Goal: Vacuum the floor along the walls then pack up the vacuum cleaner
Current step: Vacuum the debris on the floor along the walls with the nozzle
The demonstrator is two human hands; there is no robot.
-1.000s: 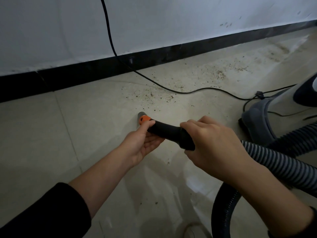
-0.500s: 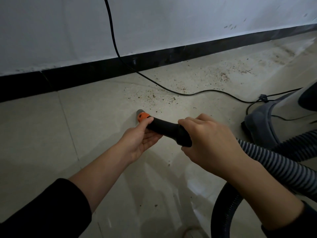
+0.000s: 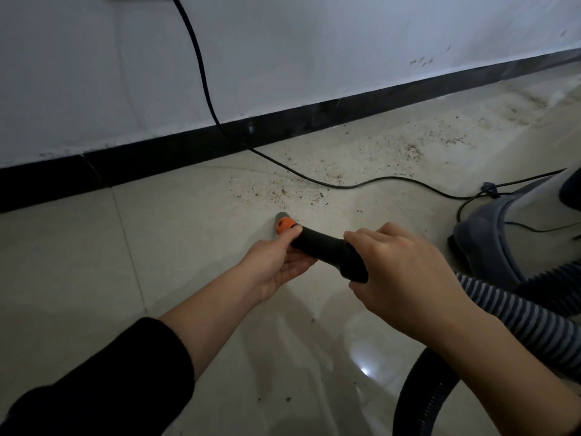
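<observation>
Black plastic nozzle (image 3: 327,250) with an orange collar (image 3: 284,224) sits low over the tiled floor (image 3: 176,247), its long axis running four o'clock to ten, with the grey tip (image 3: 280,216) aimed at ten, towards the skirting (image 3: 188,146). Left hand (image 3: 276,269) cups the front, thumb on the collar; right hand (image 3: 405,278) wraps the rear end, where the striped hose (image 3: 518,319) joins. Grit (image 3: 283,191) lies just beyond at twelve, and the vacuum cleaner (image 3: 503,234) stands at three.
</observation>
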